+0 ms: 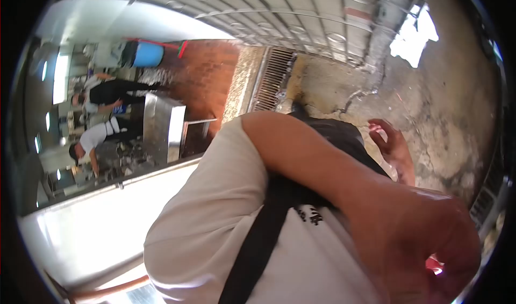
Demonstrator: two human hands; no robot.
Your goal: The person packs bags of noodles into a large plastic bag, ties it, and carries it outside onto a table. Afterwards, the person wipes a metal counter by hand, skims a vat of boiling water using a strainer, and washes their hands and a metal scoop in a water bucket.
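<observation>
**Left hand curled close to the lens, with a small red patch in the gap**

Holds the left arm bent across the pale shirt [209,196] and its black strap [258,250], with the left hand [419,229] large and blurred at lower right. Shows a curl there, but hides most of the fingers; cannot tell whether spread, pressed together or pinching. In a gap low on that hand, a small red patch [431,261] beside a bright glint; cannot tell whether held or merely behind.

Judging by so little, probably small and light, perhaps smooth enough to slip; cannot tell stiff from soft, or fragile from sturdy. Best gripped gently at an edge, between thumb and fingertips.

Beyond, holds the right hand [395,148] out over the floor, loosely curved, with thumb and fingers apart and nothing clear between.

Underfoot, stained, cracked concrete [424,110]; farther on, a slotted drain grate [272,70] and red-brown tiles [212,70], with a wet-looking sheen in places. To the left, a kitchen with a steel worktable [161,118], a blue bin [148,54], one person [99,138] leaning forward and another person [102,93] upright nearby. Along the top, a pale ribbed metal panel [301,13].
</observation>
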